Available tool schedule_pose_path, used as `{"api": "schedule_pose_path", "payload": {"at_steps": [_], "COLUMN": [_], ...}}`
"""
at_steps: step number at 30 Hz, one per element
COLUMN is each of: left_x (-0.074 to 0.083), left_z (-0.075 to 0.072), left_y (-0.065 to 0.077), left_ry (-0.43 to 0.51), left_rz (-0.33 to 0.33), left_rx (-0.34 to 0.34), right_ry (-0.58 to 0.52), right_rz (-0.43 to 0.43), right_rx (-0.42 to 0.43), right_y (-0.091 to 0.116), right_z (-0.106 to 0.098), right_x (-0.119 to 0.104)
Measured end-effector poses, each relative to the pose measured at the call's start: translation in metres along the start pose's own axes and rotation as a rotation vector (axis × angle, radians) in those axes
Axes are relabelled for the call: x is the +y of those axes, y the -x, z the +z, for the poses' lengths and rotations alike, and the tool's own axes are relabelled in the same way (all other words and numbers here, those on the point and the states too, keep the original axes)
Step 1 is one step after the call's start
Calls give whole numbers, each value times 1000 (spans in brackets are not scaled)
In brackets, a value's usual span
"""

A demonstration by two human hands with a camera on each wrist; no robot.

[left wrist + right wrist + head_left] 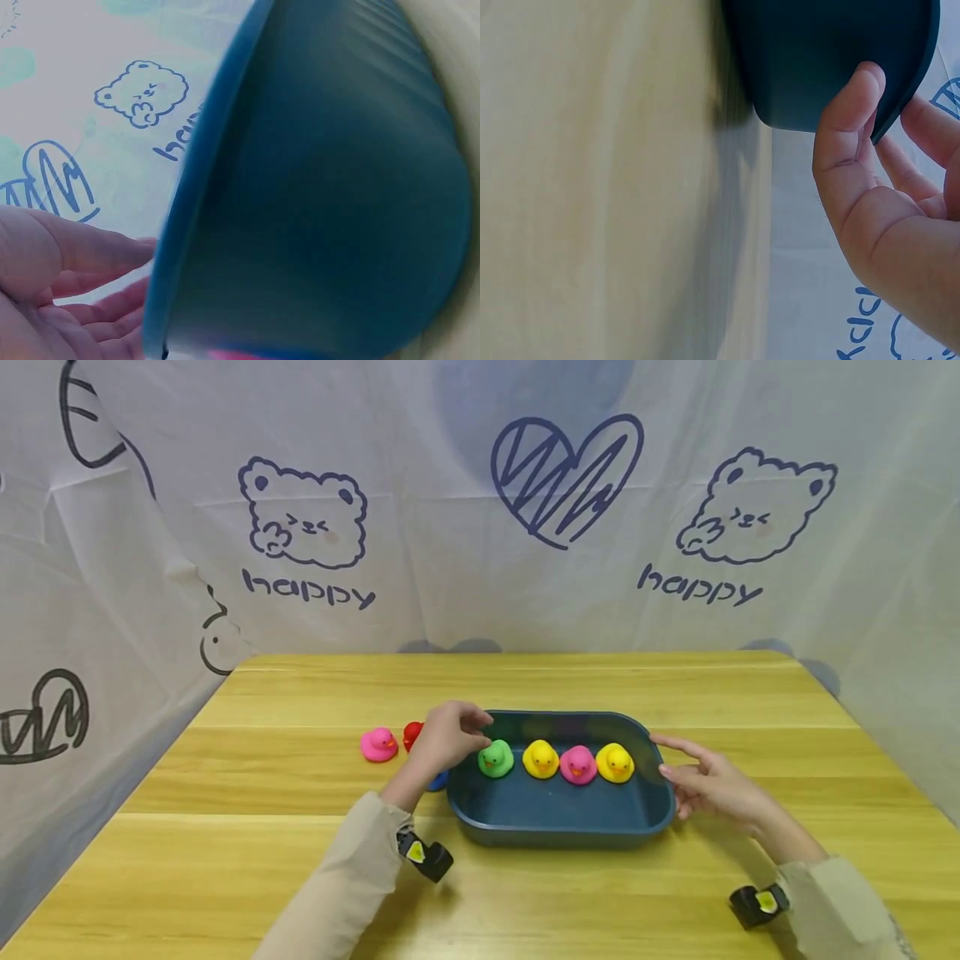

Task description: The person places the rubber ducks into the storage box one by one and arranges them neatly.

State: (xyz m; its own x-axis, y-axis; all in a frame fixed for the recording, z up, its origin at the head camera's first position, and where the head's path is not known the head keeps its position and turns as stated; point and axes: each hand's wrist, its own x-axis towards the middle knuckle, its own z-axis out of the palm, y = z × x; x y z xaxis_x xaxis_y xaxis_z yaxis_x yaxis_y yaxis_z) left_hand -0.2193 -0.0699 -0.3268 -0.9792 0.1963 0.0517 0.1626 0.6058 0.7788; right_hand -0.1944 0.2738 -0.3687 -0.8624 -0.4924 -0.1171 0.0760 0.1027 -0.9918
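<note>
A dark teal tray (562, 839) stands on the table, its left end filling much of the left wrist view. In it, a green rubber duck (496, 760), a yellow duck (540, 760), a pink duck (578, 765) and another yellow duck (615, 763) form a row. My left hand (450, 735) reaches over the left rim, fingertips by the green duck; whether they touch it I cannot tell. Nothing shows between the fingers in the left wrist view. With its index finger extended, my right hand (712, 785) touches the tray's right end; one digit lies against the outer wall (802, 67).
Left of the tray sit a pink duck (379, 745) and a red duck (412, 735), the red one partly behind my left hand. A blue thing (438, 782) peeks out beside the tray. The wooden table (225, 843) meets a printed cloth backdrop (450, 527).
</note>
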Motion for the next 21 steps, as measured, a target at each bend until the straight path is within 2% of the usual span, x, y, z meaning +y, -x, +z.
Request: {"api": "schedule_pose_path", "payload": {"at_steps": [9, 21], "left_x": [-9, -22], "left_z": [-5, -14], "left_y": [8, 17], "left_ry": [30, 154], "left_rz": [63, 98], "left_rx": [117, 169], "right_ry": [-1, 11], "right_rz": [-23, -14], "right_rx": [-1, 14], "right_y": [0, 1], "right_z": [1, 2], "right_x": [2, 3]}}
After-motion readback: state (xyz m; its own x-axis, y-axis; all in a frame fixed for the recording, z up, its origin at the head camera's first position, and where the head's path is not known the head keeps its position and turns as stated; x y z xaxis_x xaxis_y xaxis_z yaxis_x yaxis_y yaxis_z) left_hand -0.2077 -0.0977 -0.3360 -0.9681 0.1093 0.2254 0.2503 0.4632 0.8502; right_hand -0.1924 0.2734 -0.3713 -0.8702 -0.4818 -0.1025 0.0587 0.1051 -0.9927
